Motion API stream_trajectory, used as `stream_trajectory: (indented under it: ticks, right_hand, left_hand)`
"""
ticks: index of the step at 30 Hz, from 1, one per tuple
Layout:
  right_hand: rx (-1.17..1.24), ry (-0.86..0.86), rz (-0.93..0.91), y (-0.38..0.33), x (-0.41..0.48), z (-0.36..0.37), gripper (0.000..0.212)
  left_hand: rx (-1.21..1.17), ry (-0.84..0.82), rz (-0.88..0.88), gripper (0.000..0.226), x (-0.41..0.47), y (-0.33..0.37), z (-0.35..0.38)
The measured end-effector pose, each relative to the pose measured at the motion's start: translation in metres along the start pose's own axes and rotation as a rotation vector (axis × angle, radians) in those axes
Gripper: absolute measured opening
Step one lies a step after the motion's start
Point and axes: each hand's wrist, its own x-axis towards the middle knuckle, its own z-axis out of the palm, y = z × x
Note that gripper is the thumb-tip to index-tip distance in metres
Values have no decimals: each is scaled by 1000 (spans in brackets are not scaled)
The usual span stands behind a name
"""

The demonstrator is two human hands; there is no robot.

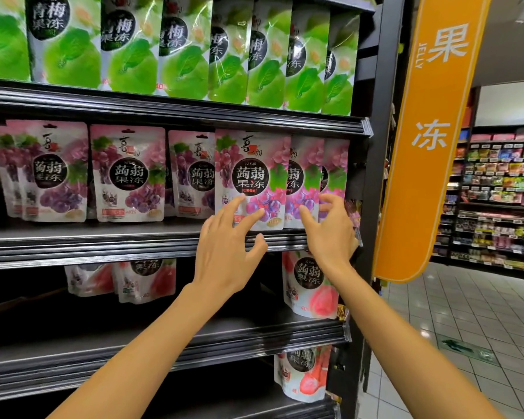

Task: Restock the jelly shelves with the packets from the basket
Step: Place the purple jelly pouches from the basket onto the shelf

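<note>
At the right end of the middle shelf (103,240) stood the grape packet (251,176), upright at the very front and overlapping the packets behind it on either side. The left hand (227,252) had its fingers (235,207) spread and nearly straight, their tips resting on the lower face of the grape packet while the thumb hung below it by the shelf lip; it pressed rather than gripped. The right hand (330,234), just right of the grape packet, was spread wide too, its fingers (307,217) loosely bent against the neighbouring packets and closed round nothing. Above the grape packet ran a row of green packets (127,46); below it stood a peach packet (309,282); well to its right hung an orange sign (430,131). The basket was out of sight. The grape packet looked light and soft, a glossy pouch with lumpy contents that would likely buckle and slide under flat fingertips. It seemed best taken by its stiffer side seams or sealed top edge, and steadied at the base so it did not tip forward.
</note>
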Motion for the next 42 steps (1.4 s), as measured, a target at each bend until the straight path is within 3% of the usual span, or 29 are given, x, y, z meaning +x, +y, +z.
stream_trajectory:
  ticks: [12, 19, 23, 27, 30, 35, 40, 42]
  right_hand:
    - [20, 67, 129, 10, 9, -10, 16]
    - [64, 82, 76, 11, -1, -14, 22]
    - [204, 188, -51, 8, -33, -4, 18]
    - [361, 60, -93, 3, -95, 16, 15]
    - [433, -126, -14, 8, -162, 30, 13]
    - [322, -452, 207, 41, -316, 58, 13]
    - [93, -674, 600, 98, -495, 89, 5]
    - [-13, -748, 740, 122, -564, 96, 14]
  left_hand:
    - [76, -27, -33, 44, 12, 11, 6]
    - [36, -36, -8, 45, 2, 10, -1]
    - [-141, 28, 14, 39, -18, 8, -5]
    - [-442, 62, 0, 32, -54, -6, -10]
    - [-502, 50, -8, 27, -104, -29, -18]
    - [-584, -197, -341, 20, -241, -96, -19]
    - [-597, -499, -806, 22, -430, -179, -7]
    - [-605, -576, -962, 25, -511, -207, -8]
